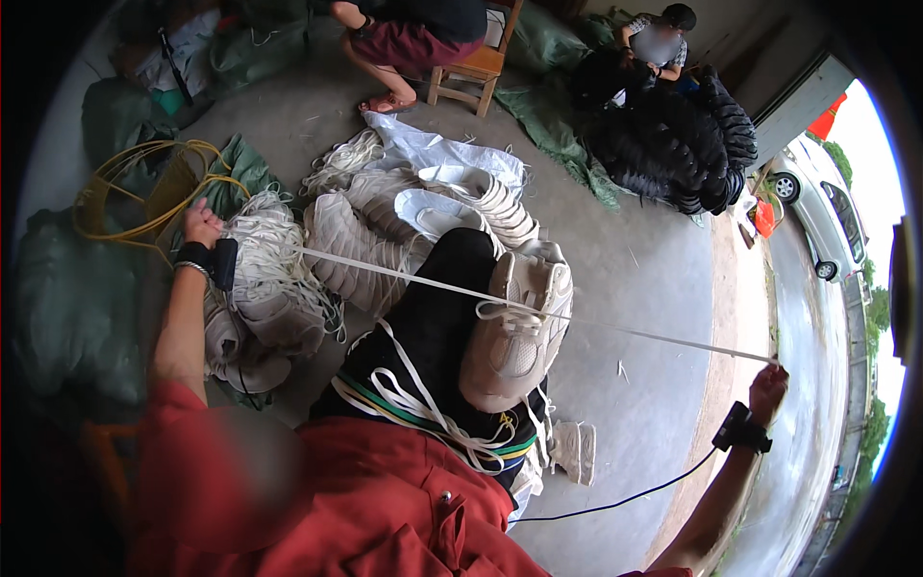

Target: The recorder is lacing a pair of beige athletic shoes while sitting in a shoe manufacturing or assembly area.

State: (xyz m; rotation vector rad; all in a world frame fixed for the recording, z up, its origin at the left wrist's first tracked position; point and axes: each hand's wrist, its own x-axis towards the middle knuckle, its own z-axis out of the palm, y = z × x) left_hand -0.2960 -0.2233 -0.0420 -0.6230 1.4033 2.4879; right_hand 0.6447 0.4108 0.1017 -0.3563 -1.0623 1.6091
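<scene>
A white shoelace is pulled nearly straight across the scene, over a pale sneaker on my lap. My right hand, far out to the right, is closed on one end. My left hand is closed at the left, in line with the lace's other end, which blends into the pile of white laces behind it. The sneaker lies toe toward me, and the lace crosses its eyelet area. Several loose white laces lie over my dark trousers.
Stacks of pale shoe uppers lie ahead on the concrete floor. Yellow hoops and green sacks stand left. Further off are a wooden chair, two people and a black heap. A cable runs from my right wrist.
</scene>
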